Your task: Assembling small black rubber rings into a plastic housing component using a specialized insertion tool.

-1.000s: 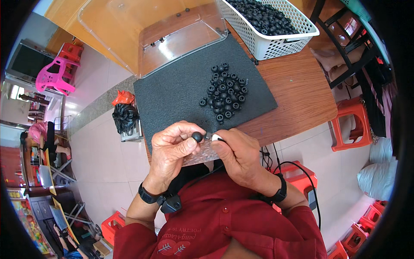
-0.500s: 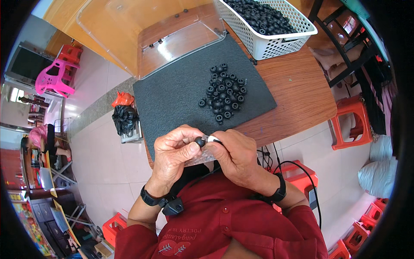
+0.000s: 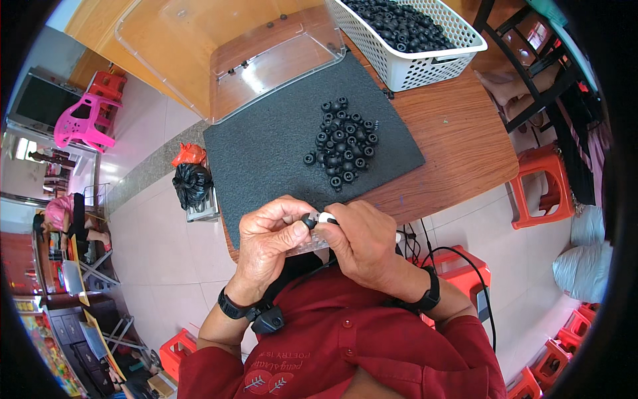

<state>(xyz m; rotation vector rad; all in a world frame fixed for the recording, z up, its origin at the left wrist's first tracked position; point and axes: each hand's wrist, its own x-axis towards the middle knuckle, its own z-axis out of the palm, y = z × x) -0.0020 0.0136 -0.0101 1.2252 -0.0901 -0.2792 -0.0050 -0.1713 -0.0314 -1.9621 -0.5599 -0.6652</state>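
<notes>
My left hand [image 3: 266,239] pinches a small round black part [image 3: 308,221] between thumb and fingertips, just past the near edge of the dark mat. Close against it, my right hand [image 3: 364,241] grips a small white-and-black piece [image 3: 326,218]; its kind is hard to make out, and the fingers hide most of it. Between the two a clear bit shows. Below the fingers is a clear plastic item [image 3: 310,247], partly covered by the hands. A loose pile of black round parts with holes [image 3: 345,143] lies on the dark mat [image 3: 259,156] beyond my hands.
A white perforated basket [image 3: 425,74] full of black parts stands at the back right of the wooden table [image 3: 458,136]. At the back left lies a clear plastic bin [image 3: 219,100] with a few parts inside. Red stools [image 3: 541,186] and black cables [image 3: 465,259] are to the right.
The black part in my left hand has tilted and sits deeper between the fingers. My right hand has shifted slightly, with the white-and-black piece still held close to it.
</notes>
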